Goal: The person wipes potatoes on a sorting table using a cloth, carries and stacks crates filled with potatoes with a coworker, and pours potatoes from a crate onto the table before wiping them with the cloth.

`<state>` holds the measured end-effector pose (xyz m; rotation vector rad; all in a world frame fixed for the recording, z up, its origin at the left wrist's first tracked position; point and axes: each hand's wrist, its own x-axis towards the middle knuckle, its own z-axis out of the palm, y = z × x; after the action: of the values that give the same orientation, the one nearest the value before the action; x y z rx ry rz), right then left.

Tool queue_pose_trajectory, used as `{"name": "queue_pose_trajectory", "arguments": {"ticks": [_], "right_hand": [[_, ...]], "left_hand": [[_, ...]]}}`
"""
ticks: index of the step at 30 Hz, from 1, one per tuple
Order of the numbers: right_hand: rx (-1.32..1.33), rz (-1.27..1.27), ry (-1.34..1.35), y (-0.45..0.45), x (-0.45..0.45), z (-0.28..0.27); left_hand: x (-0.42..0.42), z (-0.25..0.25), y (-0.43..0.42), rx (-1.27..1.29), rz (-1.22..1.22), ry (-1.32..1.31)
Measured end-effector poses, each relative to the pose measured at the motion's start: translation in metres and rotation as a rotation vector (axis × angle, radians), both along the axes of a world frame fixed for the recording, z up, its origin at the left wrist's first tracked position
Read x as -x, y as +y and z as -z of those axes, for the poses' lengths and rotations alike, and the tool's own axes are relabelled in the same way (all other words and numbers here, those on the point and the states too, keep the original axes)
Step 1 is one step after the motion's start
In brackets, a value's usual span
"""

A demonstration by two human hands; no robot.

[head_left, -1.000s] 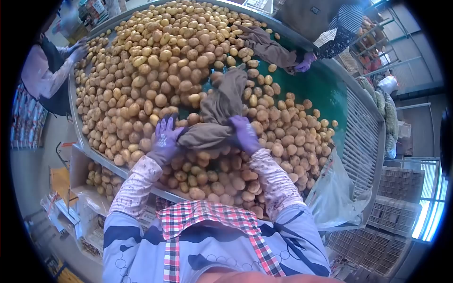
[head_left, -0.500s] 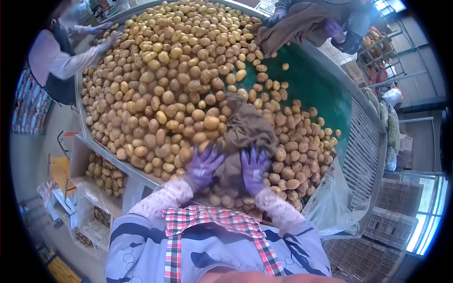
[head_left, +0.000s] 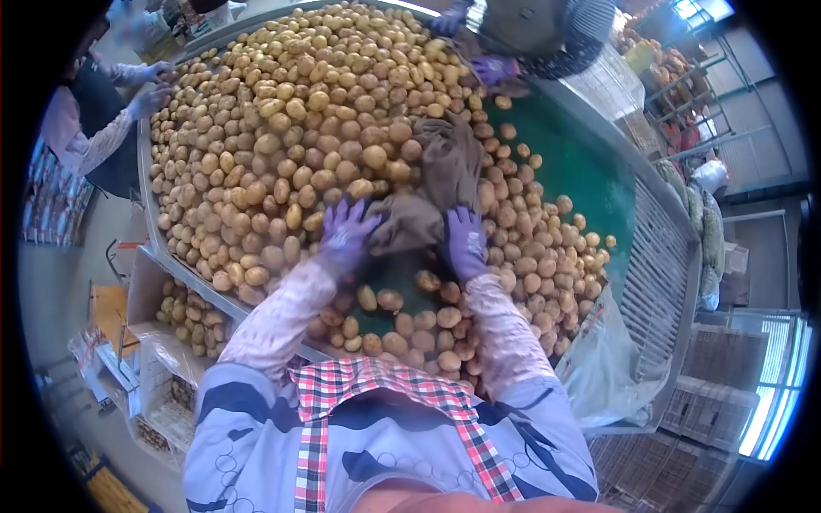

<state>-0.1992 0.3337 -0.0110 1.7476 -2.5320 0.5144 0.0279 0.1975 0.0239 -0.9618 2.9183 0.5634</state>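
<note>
In the head camera's view, two gloved hands flank a crumpled brown cloth (head_left: 451,162) at the centre of the frame, draped among potatoes (head_left: 282,162) heaped on a green-topped bench (head_left: 590,162). The left hand (head_left: 346,235) has its grip spread wide, fingers fanned at the cloth's lower left edge, with no grasp that we can see. The right hand (head_left: 466,241) rests along the lower right edge; we cannot tell whether that grip pinches the fabric. We judge that a hard sweep of the cloth could send loose potatoes over the bench's near rim, or bruise them through knocking together; a slack hold could let the fabric slip or bunch. The right palm and whatever lies beneath the folds are hidden from us. At top centre, a co-worker's gloved hand (head_left: 494,68) partly covers more brown fabric (head_left: 513,88); the far upper left is blurred.
</note>
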Motion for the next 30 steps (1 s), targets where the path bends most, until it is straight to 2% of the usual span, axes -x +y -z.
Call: {"name": "queue_pose_trajectory", "arguments": {"ticks": [2,3,6,8,10,11,12,14,15,16,19,22,23,25,27,28,29,30], "right_hand": [[0.041,-0.107,-0.200,0.046,-0.011,-0.044],[-0.015,-0.060,-0.331,0.066,-0.011,-0.050],[-0.017,-0.017,-0.342,0.122,-0.033,-0.147],[0.025,0.047,-0.272,0.163,-0.047,-0.164],[0.151,0.096,-0.146,0.196,-0.058,-0.151],[0.094,0.129,-0.128,0.212,-0.063,-0.120],[-0.158,0.181,0.086,0.214,-0.081,-0.096],[-0.476,0.193,0.300,0.229,-0.116,-0.026],[-0.538,0.161,0.300,0.235,-0.126,0.006],[-0.428,0.178,0.197,0.212,-0.133,-0.002],[-0.311,-0.014,0.309,0.156,-0.120,0.020],[-0.126,0.040,0.252,0.075,-0.084,0.010],[-0.106,0.072,0.237,0.050,-0.072,0.001],[-0.057,0.081,0.136,0.010,-0.039,-0.003],[-0.143,0.234,-0.168,-0.016,-0.017,-0.036],[0.100,0.362,-0.370,-0.017,0.007,-0.030],[0.608,-0.028,-0.172,-0.007,0.045,-0.009],[0.543,0.183,-1.009,-0.004,0.040,-0.078]], "left_hand": [[-0.036,0.001,0.030,0.041,0.129,0.074],[-0.050,-0.006,0.043,0.095,0.183,0.096],[-0.057,-0.046,0.087,-0.063,0.152,0.179],[-0.061,-0.052,0.118,-0.155,0.246,0.243],[-0.060,-0.054,0.134,-0.145,0.398,0.251],[-0.059,-0.047,0.139,-0.095,0.499,0.223],[-0.068,-0.034,0.142,-0.126,0.490,0.103],[-0.086,-0.006,0.140,-0.201,0.377,0.075],[-0.094,0.016,0.134,-0.237,0.326,0.060],[-0.098,0.060,0.128,0.025,0.387,0.030],[-0.067,0.034,0.089,-0.059,0.283,0.108],[-0.039,-0.010,0.035,-0.153,0.381,0.059],[-0.040,0.007,0.016,-0.350,0.299,0.243],[-0.023,-0.020,-0.019,-0.323,0.231,0.480],[-0.002,-0.035,-0.041,-0.170,0.068,0.591],[0.006,-0.030,-0.049,-0.006,0.023,0.581],[0.012,-0.021,-0.053,0.078,0.052,0.430],[0.017,-0.010,-0.054,0.156,0.073,0.277]]}}
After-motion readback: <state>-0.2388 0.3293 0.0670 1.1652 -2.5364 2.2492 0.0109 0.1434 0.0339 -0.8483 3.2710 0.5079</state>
